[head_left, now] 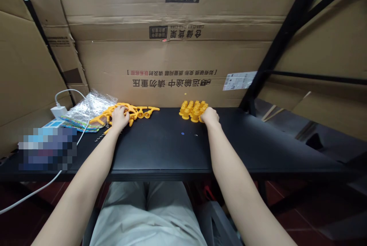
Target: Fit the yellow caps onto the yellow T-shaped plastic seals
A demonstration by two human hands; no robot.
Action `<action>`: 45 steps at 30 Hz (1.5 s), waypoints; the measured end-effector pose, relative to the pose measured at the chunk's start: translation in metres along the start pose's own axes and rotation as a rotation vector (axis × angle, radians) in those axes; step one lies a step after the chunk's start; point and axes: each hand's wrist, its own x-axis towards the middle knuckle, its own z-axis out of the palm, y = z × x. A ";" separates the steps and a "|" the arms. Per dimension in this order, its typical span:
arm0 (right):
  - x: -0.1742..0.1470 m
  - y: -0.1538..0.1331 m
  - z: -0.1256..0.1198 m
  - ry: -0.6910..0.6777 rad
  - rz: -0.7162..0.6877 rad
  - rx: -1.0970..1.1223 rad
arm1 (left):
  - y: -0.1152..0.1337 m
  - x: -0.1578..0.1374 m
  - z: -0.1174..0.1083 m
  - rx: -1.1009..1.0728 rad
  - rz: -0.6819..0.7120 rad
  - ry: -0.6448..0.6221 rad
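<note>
Lower left: white cable (pixel 43 188) over the tabletop's (pixel 160 146) front edge, liable to snag under a sweeping left forearm. Left of centre: left hand (pixel 119 118) on heaped yellow curved pieces (pixel 132 109), fingers bent, slightly parted, hold impossible to tell; tangling possible from protruding metal spirals (pixel 100 137). Right of centre: right hand (pixel 210 117) against yellow cups (pixel 195 114), fingers hidden, state impossible to tell; toppling possible from a nudge. Open room between both hands; cardboard (pixel 172 55) along the far edge.

We class this location as a makeshift workshop. Indicators: a black worktop (pixel 160 150), black metal framing (pixel 281 39), printed cardboard panels (pixel 177 53) serving as walls, and small yellow parts (pixel 195 115) grouped in rows. We cannot determine the building type.
</note>
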 end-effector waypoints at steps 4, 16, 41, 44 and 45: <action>-0.002 -0.002 -0.001 -0.001 0.001 -0.048 | 0.006 -0.002 0.002 -0.031 0.079 -0.119; -0.023 -0.031 0.004 0.284 -0.430 0.007 | 0.007 -0.007 0.005 0.057 0.114 -0.165; -0.098 -0.132 0.082 -0.108 -0.950 -0.056 | -0.002 -0.001 0.020 -0.173 0.122 -0.006; -0.101 -0.125 0.075 -0.055 -0.856 -0.122 | 0.000 0.000 0.016 -0.274 0.049 0.016; -0.101 -0.122 0.072 -0.056 -0.818 -0.136 | 0.001 0.000 0.014 -0.300 0.022 0.018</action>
